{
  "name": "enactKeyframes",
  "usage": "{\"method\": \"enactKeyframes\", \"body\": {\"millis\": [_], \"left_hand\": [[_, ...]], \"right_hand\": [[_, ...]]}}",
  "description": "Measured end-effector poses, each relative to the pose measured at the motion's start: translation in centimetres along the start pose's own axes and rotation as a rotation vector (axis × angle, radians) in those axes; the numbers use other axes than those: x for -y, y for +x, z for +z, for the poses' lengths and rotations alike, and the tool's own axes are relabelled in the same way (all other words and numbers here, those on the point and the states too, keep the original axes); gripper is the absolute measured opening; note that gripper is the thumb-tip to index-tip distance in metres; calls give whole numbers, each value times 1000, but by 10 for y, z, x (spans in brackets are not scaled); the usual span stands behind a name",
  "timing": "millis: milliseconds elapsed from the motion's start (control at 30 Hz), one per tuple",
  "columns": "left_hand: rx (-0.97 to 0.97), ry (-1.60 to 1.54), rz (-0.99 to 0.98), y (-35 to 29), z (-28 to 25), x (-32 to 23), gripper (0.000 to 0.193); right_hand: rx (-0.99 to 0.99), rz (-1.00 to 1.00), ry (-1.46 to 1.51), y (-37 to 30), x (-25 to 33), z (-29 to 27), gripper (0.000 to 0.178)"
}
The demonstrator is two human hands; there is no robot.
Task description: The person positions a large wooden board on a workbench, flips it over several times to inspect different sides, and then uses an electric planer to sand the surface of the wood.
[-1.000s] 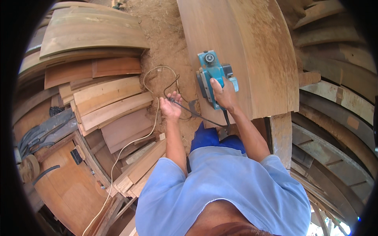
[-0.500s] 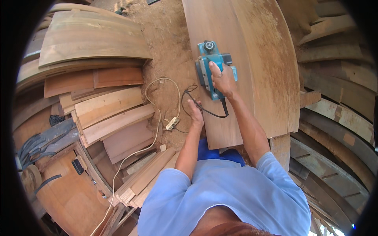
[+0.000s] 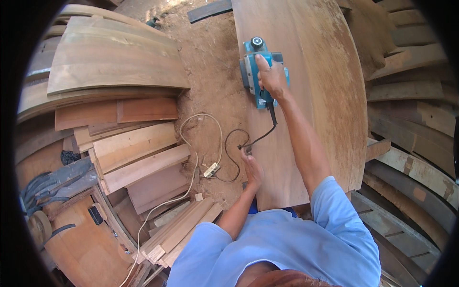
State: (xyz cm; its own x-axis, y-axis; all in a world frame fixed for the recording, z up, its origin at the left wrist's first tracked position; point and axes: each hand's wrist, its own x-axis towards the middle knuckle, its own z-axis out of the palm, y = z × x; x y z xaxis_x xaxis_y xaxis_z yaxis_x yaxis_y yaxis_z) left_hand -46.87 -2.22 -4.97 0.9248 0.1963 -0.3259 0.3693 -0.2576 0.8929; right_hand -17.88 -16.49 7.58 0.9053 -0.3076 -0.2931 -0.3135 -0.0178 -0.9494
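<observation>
My right hand [image 3: 271, 79] is wrapped round the handle of a blue electric planer [image 3: 250, 71], which rests on a wide wooden board [image 3: 282, 162] along its left edge. From the planer's rear runs a black power cord [image 3: 275, 122], looping down to my left hand [image 3: 253, 170]. That hand is beside the board's left edge, with the cord held at its fingertips. The board's left half looks smooth and pale; its right half is rougher and browner. The planer's underside is hidden against the wood.
A white power strip [image 3: 211, 170] on a pale extension cable lies on the sawdust-covered ground to the left. Stacked planks [image 3: 136, 146] and broad boards [image 3: 114, 57] fill the left side. More timber [image 3: 411, 167] is piled at right. A dark plank [image 3: 210, 10] lies at the far end.
The planer and my right hand have moved farther away along the board. My left hand appears lower in the view, still with the cord, and the cord between the hands is stretched out more.
</observation>
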Motion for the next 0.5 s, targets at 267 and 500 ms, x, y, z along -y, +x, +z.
{"method": "enactKeyframes", "body": {"millis": [267,500], "left_hand": [[89,57,59,4,0,3,68],[113,74,10,-1,-2,5,58]], "right_hand": [[-32,-53,-19,107,35,19,65],[31,-104,73,218,42,38,65]]}}
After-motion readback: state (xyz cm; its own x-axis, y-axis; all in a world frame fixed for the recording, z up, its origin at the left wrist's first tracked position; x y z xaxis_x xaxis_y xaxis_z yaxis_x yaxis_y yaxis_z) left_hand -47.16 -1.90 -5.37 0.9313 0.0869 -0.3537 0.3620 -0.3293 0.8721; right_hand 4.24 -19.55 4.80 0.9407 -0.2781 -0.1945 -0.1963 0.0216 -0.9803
